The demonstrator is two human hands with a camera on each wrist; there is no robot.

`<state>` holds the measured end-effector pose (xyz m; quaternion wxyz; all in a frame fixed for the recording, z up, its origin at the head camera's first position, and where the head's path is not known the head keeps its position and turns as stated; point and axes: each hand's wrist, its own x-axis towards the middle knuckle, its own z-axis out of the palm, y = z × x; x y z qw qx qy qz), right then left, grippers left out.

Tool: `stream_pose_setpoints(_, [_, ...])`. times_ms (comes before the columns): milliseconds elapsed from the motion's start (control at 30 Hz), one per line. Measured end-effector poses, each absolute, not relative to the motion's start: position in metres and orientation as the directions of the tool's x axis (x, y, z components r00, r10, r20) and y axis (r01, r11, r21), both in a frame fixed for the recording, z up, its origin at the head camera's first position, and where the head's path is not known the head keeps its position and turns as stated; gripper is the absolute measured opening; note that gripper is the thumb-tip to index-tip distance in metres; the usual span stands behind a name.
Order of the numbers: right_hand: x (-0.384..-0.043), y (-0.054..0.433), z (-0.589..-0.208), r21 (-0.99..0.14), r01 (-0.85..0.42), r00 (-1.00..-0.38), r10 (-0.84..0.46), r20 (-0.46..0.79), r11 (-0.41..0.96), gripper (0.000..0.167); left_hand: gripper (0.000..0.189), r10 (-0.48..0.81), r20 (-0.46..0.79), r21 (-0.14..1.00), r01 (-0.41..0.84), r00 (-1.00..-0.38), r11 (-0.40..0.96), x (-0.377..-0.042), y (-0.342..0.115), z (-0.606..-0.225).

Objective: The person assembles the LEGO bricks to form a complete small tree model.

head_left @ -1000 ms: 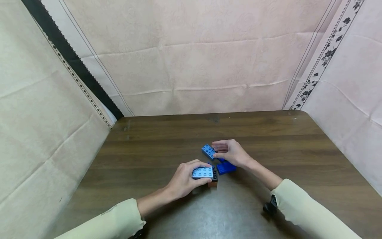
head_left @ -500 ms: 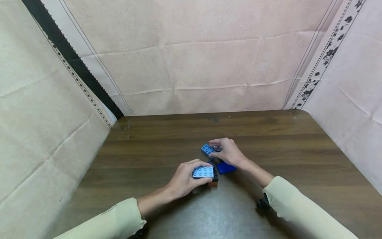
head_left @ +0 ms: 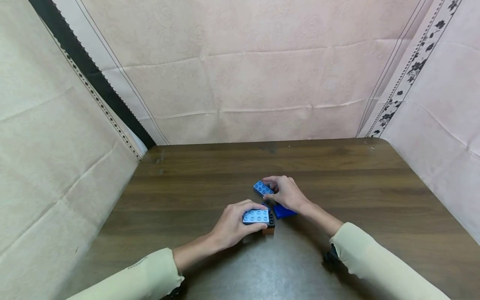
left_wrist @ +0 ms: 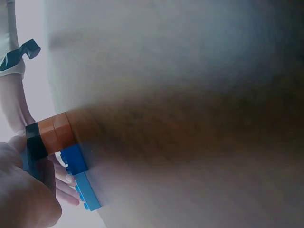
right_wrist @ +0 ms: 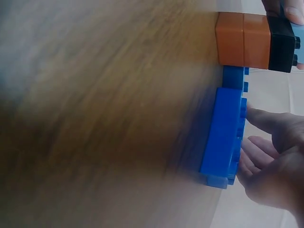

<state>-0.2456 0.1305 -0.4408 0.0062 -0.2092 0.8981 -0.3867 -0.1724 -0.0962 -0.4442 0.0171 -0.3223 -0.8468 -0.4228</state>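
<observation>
In the head view my left hand (head_left: 235,218) grips a light blue toy building brick (head_left: 256,216) on top of a stack, thumb on the near side and fingers on the far side. Beneath it come a black brick (right_wrist: 281,45) and orange-brown bricks (right_wrist: 232,40), standing on the table. My right hand (head_left: 288,193) hovers over the loose bricks, thumb and fingers spread around the right end of a blue brick (head_left: 263,188). Its fingertips come right at the studs in the right wrist view. A dark blue brick (head_left: 283,211) lies below that hand.
Another blue brick (right_wrist: 232,77) sits between the stack and the dark blue brick. The brown wooden table (head_left: 210,171) ends at pale cloth hangings (head_left: 255,83) behind and at both sides. A black wrist mount (head_left: 331,255) hangs under the right sleeve.
My right hand has moved slightly left, and its fingers have come in nearer the end of the blue brick. The left hand keeps its hold on the stack.
</observation>
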Motion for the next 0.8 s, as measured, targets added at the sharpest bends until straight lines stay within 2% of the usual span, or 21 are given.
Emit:
stream_pose_setpoints(300, [-0.245, 0.13, -0.444, -0.669, -0.375, -0.909, -0.398, 0.128, 0.642, 0.049, 0.04, 0.535, 0.303, 0.706, 0.563, -0.788, 0.429, -0.172, -0.096, -0.444])
stream_pose_setpoints(800, [-0.237, 0.155, -0.428, -0.72, -0.347, -0.926, -0.341, 0.162, 0.601, 0.045, 0.038, 0.532, 0.292, 0.718, 0.55, -0.795, 0.427, -0.171, -0.096, -0.443])
